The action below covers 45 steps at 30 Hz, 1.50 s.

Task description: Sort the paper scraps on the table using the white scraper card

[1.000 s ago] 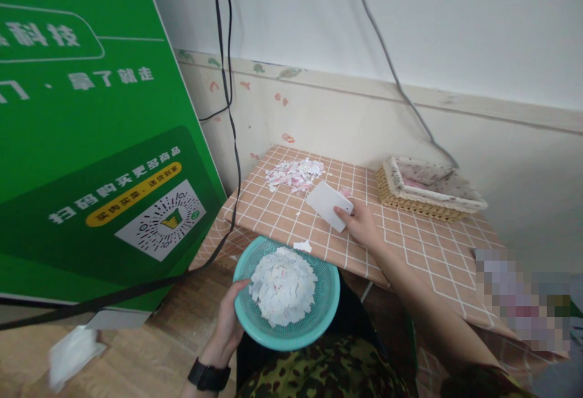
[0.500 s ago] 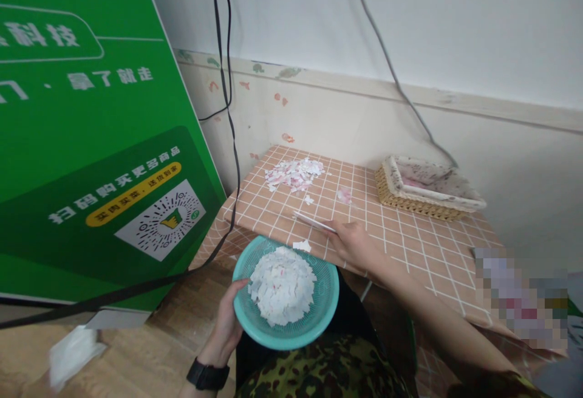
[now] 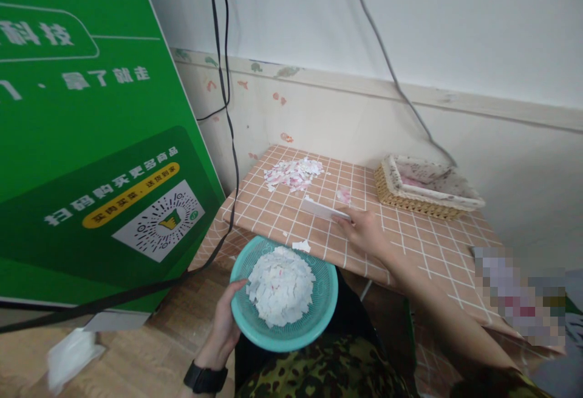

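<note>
My left hand (image 3: 228, 314) grips the left rim of a turquoise plastic basket (image 3: 328, 308), thumb over the edge, below the table's front edge. White paper scraps (image 3: 281, 287) are heaped in it. Over the table, my right hand (image 3: 364, 229) is closed on one end of a thin, flat white strip (image 3: 324, 210), which points left; its exact kind I cannot make out. A loose paper scrap (image 3: 301, 245) lies at the table edge above the basket. Farther back sits a pile of white and pinkish paper scraps (image 3: 294, 174), and a pinkish scrap (image 3: 344, 195) lies beyond the strip.
A checked cloth covers the table (image 3: 423, 252) against the wall. At its back right stands a lined wicker basket (image 3: 426, 194). A black cable (image 3: 233, 161) hangs in front of the green panel (image 3: 91, 143). A white bag (image 3: 73, 355) lies on the floor.
My right hand has moved slightly right and away from me, and the strip has turned to show more of its flat face. My left hand still holds the basket in place.
</note>
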### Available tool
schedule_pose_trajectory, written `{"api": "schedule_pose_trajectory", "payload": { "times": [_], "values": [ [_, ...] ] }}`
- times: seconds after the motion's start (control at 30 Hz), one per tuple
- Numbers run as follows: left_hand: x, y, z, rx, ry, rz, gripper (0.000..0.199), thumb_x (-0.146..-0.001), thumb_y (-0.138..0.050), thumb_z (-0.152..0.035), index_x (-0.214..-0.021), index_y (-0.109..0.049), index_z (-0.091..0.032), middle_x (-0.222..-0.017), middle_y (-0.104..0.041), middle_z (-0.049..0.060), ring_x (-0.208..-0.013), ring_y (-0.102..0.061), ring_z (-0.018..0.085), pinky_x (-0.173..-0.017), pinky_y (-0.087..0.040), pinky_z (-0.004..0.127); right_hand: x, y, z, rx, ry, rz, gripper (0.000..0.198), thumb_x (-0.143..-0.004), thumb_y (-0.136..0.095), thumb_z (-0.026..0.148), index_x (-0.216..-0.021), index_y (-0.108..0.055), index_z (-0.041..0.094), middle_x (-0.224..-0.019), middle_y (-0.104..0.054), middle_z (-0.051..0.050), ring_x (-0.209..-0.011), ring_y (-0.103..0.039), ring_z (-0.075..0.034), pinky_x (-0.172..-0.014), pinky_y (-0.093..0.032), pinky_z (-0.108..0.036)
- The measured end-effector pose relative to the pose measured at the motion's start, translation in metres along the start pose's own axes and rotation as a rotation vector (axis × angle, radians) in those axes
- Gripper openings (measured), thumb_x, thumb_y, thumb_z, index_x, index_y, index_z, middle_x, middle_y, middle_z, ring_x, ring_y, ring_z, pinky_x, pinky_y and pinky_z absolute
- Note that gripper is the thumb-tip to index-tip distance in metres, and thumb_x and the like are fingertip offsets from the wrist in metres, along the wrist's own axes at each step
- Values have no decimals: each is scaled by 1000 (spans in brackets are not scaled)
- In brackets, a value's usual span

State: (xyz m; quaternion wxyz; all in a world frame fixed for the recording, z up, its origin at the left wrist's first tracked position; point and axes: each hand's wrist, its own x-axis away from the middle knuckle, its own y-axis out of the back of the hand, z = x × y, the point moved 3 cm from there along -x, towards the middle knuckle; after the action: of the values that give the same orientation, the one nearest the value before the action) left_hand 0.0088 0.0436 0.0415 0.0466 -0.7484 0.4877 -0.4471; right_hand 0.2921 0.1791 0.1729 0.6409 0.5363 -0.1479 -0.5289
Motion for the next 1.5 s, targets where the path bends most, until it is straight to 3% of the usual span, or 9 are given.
{"api": "schedule_pose_trajectory", "payload": {
  "times": [0.2, 0.47, 0.67, 0.83, 0.97, 1.17, 1.37, 1.43, 1.5],
  "values": [
    [0, 0, 0, 9, 8, -7, 16, -70, -63, -18, -82, -69, -11, -73, -75, 9, -69, -70, 26, -72, -55, 40, -9, -1, -20, 176, -63, -47, 27, -89, -43, 33, -87, -65, 18, -54, -58, -3, -47, -50, -15, -49, -29, -25],
    [2, -2, -2, 3, -1, -50, 20, -68, -62, -16, -85, -69, -10, -71, -75, 9, -73, -70, 27, -74, -54, 39, -20, -10, -18, 41, -21, -2, 24, -88, -45, 30, -94, -65, 19, -64, -63, -3, -56, -55, -15, -55, -34, -25],
    [-1, 2, -1, -3, -17, -6, 13, -70, -63, -18, -79, -70, -11, -68, -74, 7, -61, -68, 22, -63, -54, 34, -29, 2, -20, 43, -85, -97, 21, -84, -50, 32, -83, -65, 17, -59, -59, -2, -52, -51, -14, -52, -32, -25],
    [-3, 3, 1, 6, -15, 1, 11, -71, -63, -18, -77, -70, -12, -67, -74, 6, -60, -67, 20, -62, -54, 32, -39, 12, -18, 28, -91, -68, 26, -84, -50, 36, -73, -63, 17, -56, -56, -1, -50, -49, -13, -50, -30, -25],
    [-4, 3, 0, 10, -16, 1, 11, -71, -63, -17, -77, -70, -11, -66, -74, 7, -59, -67, 21, -62, -54, 32, -39, 7, -11, -17, -44, -51, 27, -87, -49, 36, -83, -67, 16, -61, -61, -3, -53, -52, -14, -52, -33, -26],
    [0, 1, -2, 17, -16, -10, 10, -71, -62, -17, -74, -70, -12, -64, -73, 6, -60, -68, 21, -62, -54, 32, -6, -21, 14, -211, 104, 86, 26, -91, -44, 28, -104, -65, 20, -87, -71, -4, -66, -63, -14, -61, -45, -25],
    [4, 0, -4, 13, 12, -4, 11, -71, -63, -19, -76, -70, -11, -66, -74, 6, -63, -68, 22, -66, -54, 34, 53, -34, 59, -257, 359, 87, 39, -87, -45, 14, -125, -51, 20, -112, -66, -9, -95, -64, -18, -79, -51, -31],
    [4, 2, -5, 9, 10, -8, 12, -71, -63, -19, -77, -70, -11, -66, -74, 6, -63, -68, 22, -67, -54, 34, 59, -31, 67, -286, 380, 108, 40, -87, -45, 13, -126, -50, 22, -110, -67, -7, -95, -64, -18, -79, -52, -31],
    [3, 3, -5, 3, 8, -2, 14, -72, -63, -20, -79, -70, -11, -70, -75, 8, -65, -69, 23, -69, -54, 36, 52, -22, 61, -287, 304, 56, 38, -88, -46, 15, -124, -52, 24, -108, -68, -6, -91, -65, -17, -77, -52, -30]
  ]
}}
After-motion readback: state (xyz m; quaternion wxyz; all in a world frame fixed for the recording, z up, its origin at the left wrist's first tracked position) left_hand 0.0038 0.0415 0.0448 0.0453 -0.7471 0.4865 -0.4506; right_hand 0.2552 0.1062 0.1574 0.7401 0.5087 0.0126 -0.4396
